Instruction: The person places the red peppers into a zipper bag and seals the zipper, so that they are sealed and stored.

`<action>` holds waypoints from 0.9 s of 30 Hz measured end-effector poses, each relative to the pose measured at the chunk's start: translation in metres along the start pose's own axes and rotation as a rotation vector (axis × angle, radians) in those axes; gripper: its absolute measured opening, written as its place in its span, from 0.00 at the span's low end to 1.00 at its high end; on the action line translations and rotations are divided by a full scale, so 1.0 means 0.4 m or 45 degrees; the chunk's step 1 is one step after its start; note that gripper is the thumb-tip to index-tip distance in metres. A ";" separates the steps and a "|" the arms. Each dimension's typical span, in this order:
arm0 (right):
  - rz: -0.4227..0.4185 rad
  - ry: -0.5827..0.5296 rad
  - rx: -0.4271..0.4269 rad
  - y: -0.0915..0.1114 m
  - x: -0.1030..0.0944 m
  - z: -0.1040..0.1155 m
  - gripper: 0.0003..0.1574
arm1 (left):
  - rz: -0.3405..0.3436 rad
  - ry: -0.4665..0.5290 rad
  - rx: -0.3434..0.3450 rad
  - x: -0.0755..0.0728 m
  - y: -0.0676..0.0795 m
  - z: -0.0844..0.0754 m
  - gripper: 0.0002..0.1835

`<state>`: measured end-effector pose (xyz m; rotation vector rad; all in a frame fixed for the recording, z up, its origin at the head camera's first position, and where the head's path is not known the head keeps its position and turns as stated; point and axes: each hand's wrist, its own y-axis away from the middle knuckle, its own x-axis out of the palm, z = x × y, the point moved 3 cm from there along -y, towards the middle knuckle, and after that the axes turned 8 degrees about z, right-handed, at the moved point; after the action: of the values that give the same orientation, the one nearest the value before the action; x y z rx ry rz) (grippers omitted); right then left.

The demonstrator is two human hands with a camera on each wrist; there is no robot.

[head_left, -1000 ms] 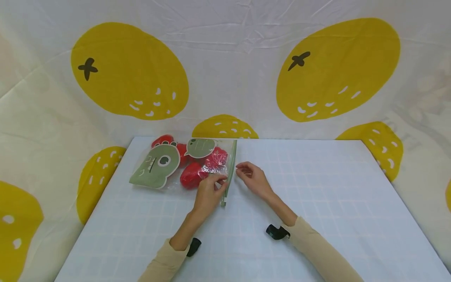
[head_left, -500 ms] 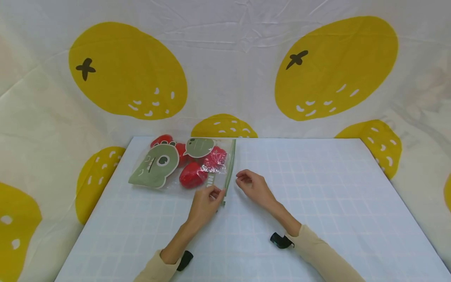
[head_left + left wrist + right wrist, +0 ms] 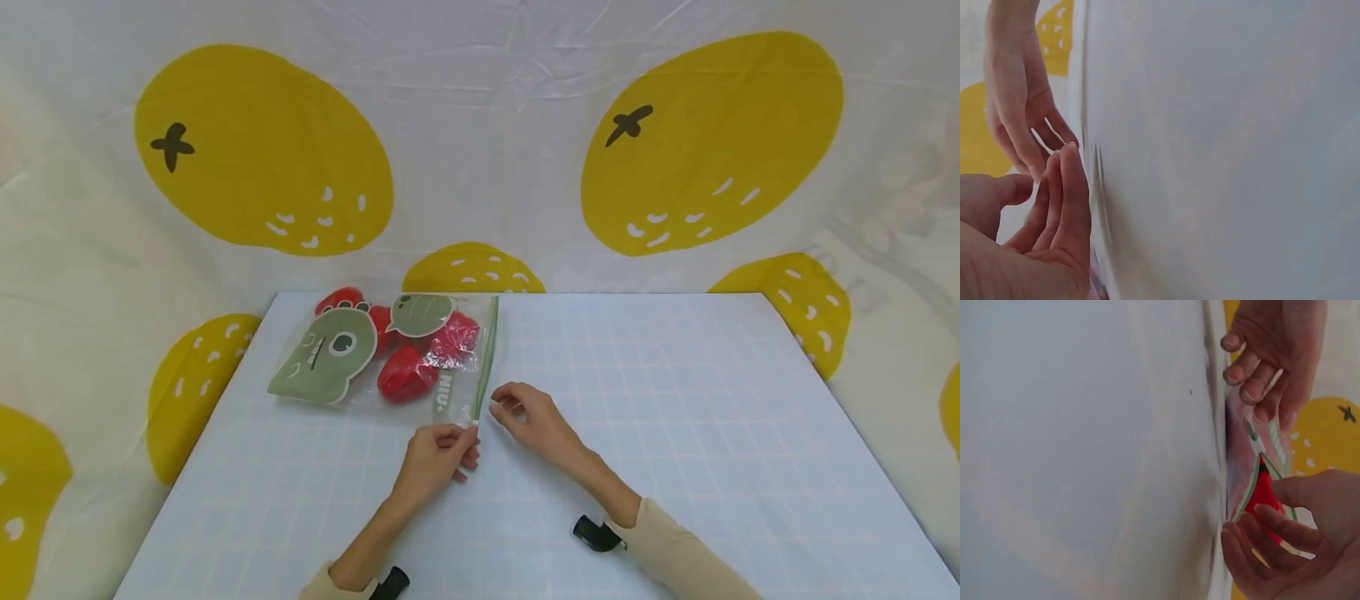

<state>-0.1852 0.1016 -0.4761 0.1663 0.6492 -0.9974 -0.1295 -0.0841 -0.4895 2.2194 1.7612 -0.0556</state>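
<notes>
A clear zip bag [image 3: 442,396] printed with a green one-eyed monster lies at the back left of the table. Smooth red objects [image 3: 407,375] fill it, along with a bumpy red one. Its green zip edge faces right, and in the right wrist view the two edges part below a pale slider [image 3: 1256,445]. My left hand [image 3: 435,458] is at the near end of that edge, thumb and fingers apart in the left wrist view. To the right of the zip, my right hand [image 3: 536,421] hovers with loosely bent fingers and nothing in them.
A pale checked cloth covers the table [image 3: 675,417]. Behind it hangs a white curtain [image 3: 487,150] with large yellow fruit prints. A black wrist camera [image 3: 596,533] sits at the right cuff, another [image 3: 390,583] at the left.
My left hand has slid along the zip edge toward the near corner, uncovering the lettering on the bag. My right hand has come slightly nearer to me. The bag stays in place.
</notes>
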 end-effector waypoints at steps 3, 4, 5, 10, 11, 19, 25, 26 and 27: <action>0.023 -0.021 0.029 0.002 0.008 0.009 0.12 | 0.016 0.049 -0.045 0.005 0.006 0.006 0.17; 0.032 -0.029 0.044 0.002 0.011 0.012 0.12 | 0.023 0.068 -0.058 0.007 0.008 0.008 0.18; 0.041 -0.035 0.062 0.001 0.014 0.013 0.12 | 0.029 0.088 -0.072 0.008 0.010 0.009 0.18; 0.081 -0.061 0.135 -0.002 0.029 0.016 0.11 | 0.077 0.201 -0.130 0.018 0.016 0.018 0.22; 0.086 -0.064 0.141 -0.003 0.032 0.016 0.10 | 0.087 0.223 -0.140 0.020 0.017 0.020 0.23; 0.151 -0.150 0.140 -0.005 0.051 0.010 0.11 | 0.155 0.402 -0.192 0.028 0.017 0.036 0.26; 0.182 -0.225 0.136 -0.007 0.061 0.004 0.11 | 0.193 0.526 -0.172 0.026 0.020 0.030 0.27; 0.185 -0.231 0.139 -0.008 0.062 0.003 0.11 | 0.198 0.539 -0.171 0.026 0.019 0.029 0.26; 0.186 -0.239 0.143 -0.009 0.063 0.003 0.11 | 0.202 0.546 -0.170 0.026 0.019 0.028 0.26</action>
<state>-0.1784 0.0809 -0.4892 0.2127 0.4039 -0.8960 -0.1179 -0.0789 -0.5008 2.3882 1.7135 0.5962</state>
